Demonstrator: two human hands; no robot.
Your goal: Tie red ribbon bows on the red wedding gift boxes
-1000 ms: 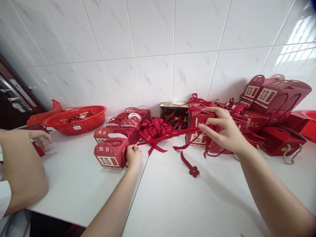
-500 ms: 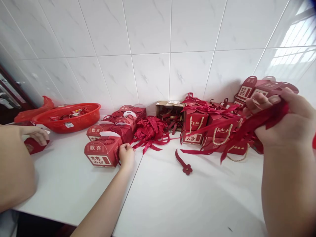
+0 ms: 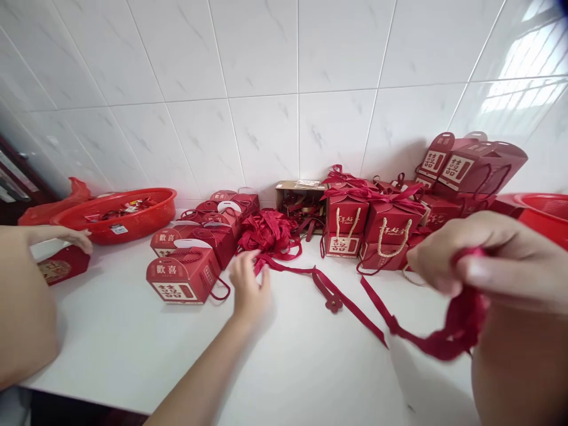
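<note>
My right hand [image 3: 492,260] is closed around a bunched dark red ribbon [image 3: 461,328], whose loose end trails left over the white table. My left hand [image 3: 251,287] has its fingers apart at the front of a tangled heap of red ribbon [image 3: 268,234]; whether it touches the strands is unclear. A long ribbon strand [image 3: 350,305] runs from the heap to the right, across a dark red strap with a flower-shaped end [image 3: 332,303]. Left of my left hand stands a red gift box [image 3: 181,281] with a cord handle hanging out at its side.
Several similar boxes [image 3: 222,228] stand behind that one. Ribbon-tied boxes with rope handles [image 3: 394,222] are stacked at the right, near a red basket [image 3: 544,207]. A cardboard box [image 3: 281,192] holds straps. At left, another person's hand [image 3: 71,236] rests by a box near a red basin [image 3: 166,213].
My left hand has left the gift box's cord and moved right to the ribbon heap. My right hand has come lower with its ribbon. A strand now stretches from the heap across the table.
</note>
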